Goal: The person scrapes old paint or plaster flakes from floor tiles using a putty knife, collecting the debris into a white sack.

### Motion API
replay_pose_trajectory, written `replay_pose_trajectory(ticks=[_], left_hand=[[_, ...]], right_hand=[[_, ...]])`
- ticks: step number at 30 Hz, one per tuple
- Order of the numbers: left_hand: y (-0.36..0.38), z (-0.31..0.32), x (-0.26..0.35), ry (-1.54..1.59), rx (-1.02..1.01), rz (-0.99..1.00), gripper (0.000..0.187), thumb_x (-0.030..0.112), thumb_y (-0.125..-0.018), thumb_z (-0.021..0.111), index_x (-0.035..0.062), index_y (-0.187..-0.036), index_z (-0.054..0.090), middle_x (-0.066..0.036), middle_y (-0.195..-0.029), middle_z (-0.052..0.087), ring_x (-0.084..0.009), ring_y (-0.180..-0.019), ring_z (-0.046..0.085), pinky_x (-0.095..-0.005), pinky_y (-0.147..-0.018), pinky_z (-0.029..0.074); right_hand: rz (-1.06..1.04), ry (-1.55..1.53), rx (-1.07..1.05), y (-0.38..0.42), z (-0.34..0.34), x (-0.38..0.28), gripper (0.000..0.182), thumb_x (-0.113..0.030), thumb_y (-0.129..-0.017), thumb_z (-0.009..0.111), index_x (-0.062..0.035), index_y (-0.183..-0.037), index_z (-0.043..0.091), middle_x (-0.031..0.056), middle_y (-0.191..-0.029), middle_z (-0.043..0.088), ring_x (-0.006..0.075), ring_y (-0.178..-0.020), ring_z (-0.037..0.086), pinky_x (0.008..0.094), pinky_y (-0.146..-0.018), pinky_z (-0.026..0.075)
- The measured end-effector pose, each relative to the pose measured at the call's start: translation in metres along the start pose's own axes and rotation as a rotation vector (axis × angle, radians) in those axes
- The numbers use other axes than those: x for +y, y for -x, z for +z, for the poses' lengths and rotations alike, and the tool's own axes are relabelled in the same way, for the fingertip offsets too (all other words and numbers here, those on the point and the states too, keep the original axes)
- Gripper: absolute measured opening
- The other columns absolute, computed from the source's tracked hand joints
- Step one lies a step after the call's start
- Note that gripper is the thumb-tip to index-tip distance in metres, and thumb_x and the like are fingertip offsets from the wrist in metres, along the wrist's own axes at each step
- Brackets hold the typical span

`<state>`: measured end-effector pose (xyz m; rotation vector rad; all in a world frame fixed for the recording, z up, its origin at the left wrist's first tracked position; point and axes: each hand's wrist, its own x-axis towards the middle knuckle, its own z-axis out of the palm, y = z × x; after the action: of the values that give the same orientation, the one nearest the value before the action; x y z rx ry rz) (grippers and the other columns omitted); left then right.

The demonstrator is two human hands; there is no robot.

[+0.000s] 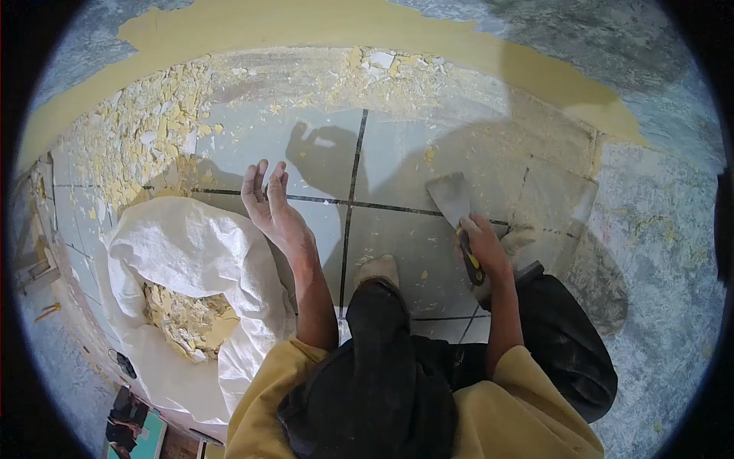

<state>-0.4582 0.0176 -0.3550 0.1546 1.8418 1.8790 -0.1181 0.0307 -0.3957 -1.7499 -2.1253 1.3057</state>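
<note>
My right hand (485, 243) is wrapped round the black-and-yellow handle of a scraper (451, 197). Its wide metal blade points up and to the left over the tiled floor. My left hand (277, 210), dusty with pale powder, is raised above the tiles with its fingers loosely bent and apart, holding nothing. Just below and left of it stands a white woven sack (183, 237) with a rolled-down mouth. Yellow and white paint flakes (195, 321) fill the part of the sack that shows.
Loose paint chips (153, 130) lie heaped along the wall's foot on the left, with a smaller pile (382, 67) at the middle. The wall has a yellow band (306, 29) below patchy blue-grey. My shoe (378, 269) rests on the grey tiles (413, 245). Dark objects sit at lower left.
</note>
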Motion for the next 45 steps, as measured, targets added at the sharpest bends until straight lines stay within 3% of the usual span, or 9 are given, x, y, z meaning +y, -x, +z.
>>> replay_pose_trajectory(ticks=[1,4,9,11,15,17,23,32,45], left_hand=[[0.0,0.001,0.001,-0.002,-0.003,0.001,0.036,0.001,-0.092,0.043,-0.0053,-0.127,0.035,-0.019,-0.124,0.045,-0.0272,-0.107,0.056,-0.037,-0.094,0.044],[-0.001,0.003,0.004,-0.026,0.001,-0.008,0.042,0.002,-0.091,0.045,-0.0087,-0.129,0.031,-0.021,-0.127,0.044,-0.0291,-0.108,0.056,-0.0376,-0.096,0.045],[0.0,0.001,0.009,-0.035,0.016,-0.018,0.037,0.003,-0.093,0.043,-0.006,-0.128,0.034,-0.02,-0.124,0.044,-0.0275,-0.108,0.055,-0.0372,-0.096,0.044],[-0.001,-0.001,0.009,-0.032,0.02,-0.018,0.038,0.003,-0.093,0.043,-0.0059,-0.128,0.034,-0.02,-0.124,0.045,-0.0275,-0.108,0.055,-0.0371,-0.096,0.044],[-0.004,-0.008,0.009,-0.049,0.041,-0.025,0.039,0.004,-0.093,0.043,-0.0058,-0.129,0.034,-0.019,-0.125,0.044,-0.0274,-0.108,0.055,-0.0365,-0.096,0.044],[-0.006,-0.009,0.006,-0.044,0.053,-0.033,0.039,0.004,-0.093,0.043,-0.0059,-0.129,0.034,-0.019,-0.125,0.044,-0.0273,-0.108,0.055,-0.0364,-0.096,0.044],[-0.007,-0.006,0.002,-0.028,0.044,-0.056,0.039,0.003,-0.093,0.043,-0.006,-0.129,0.033,-0.018,-0.126,0.044,-0.0268,-0.108,0.055,-0.0364,-0.096,0.043],[-0.005,0.002,-0.001,-0.031,-0.011,-0.051,0.038,0.003,-0.093,0.043,-0.0059,-0.129,0.033,-0.018,-0.125,0.043,-0.0271,-0.108,0.055,-0.0377,-0.096,0.043],[-0.007,-0.006,0.001,-0.042,0.028,-0.066,0.043,0.003,-0.092,0.043,-0.0069,-0.132,0.03,-0.022,-0.13,0.042,-0.0306,-0.112,0.053,-0.0387,-0.097,0.043]], right_hand=[[0.144,-0.102,-0.021,-0.013,0.008,0.005,0.029,-0.024,-0.09,0.043,0.0002,-0.099,0.057,0.0114,-0.072,0.057,0.0202,-0.061,0.057,0.0311,-0.056,0.044],[0.513,-0.554,-0.07,-0.057,-0.013,-0.085,0.024,-0.023,-0.091,0.043,-0.002,-0.082,0.053,0.006,-0.066,0.055,0.0156,-0.051,0.053,0.0292,-0.051,0.042],[0.319,-0.462,-0.072,-0.136,-0.021,-0.113,0.027,-0.023,-0.091,0.042,-0.0027,-0.076,0.052,0.0058,-0.062,0.053,0.0151,-0.051,0.052,0.0285,-0.052,0.042],[0.203,-0.568,-0.043,-0.159,-0.025,-0.119,0.028,-0.024,-0.091,0.042,-0.0026,-0.076,0.052,0.0057,-0.061,0.053,0.0153,-0.051,0.052,0.0283,-0.053,0.042],[0.269,-0.536,-0.082,-0.152,-0.039,-0.124,0.026,-0.023,-0.091,0.043,-0.0019,-0.08,0.051,0.0061,-0.062,0.053,0.0164,-0.05,0.052,0.0298,-0.051,0.042],[0.39,-0.777,-0.063,-0.132,-0.037,-0.118,0.022,-0.022,-0.091,0.044,-0.0016,-0.085,0.05,0.0071,-0.064,0.053,0.0175,-0.048,0.051,0.0314,-0.048,0.042],[0.583,-0.826,-0.069,-0.1,-0.037,-0.107,0.02,-0.021,-0.091,0.045,-0.0012,-0.086,0.048,0.0087,-0.064,0.053,0.0184,-0.045,0.05,0.0336,-0.045,0.043],[0.378,-0.838,-0.018,-0.149,-0.019,-0.107,0.023,-0.02,-0.093,0.04,-0.002,-0.081,0.047,0.0081,-0.061,0.051,0.0189,-0.044,0.049,0.0333,-0.044,0.042],[0.374,-0.705,0.201,-0.183,0.0,-0.111,0.028,-0.02,-0.093,0.04,-0.0015,-0.075,0.05,0.0055,-0.056,0.048,0.0171,-0.039,0.045,0.0316,-0.041,0.039]])
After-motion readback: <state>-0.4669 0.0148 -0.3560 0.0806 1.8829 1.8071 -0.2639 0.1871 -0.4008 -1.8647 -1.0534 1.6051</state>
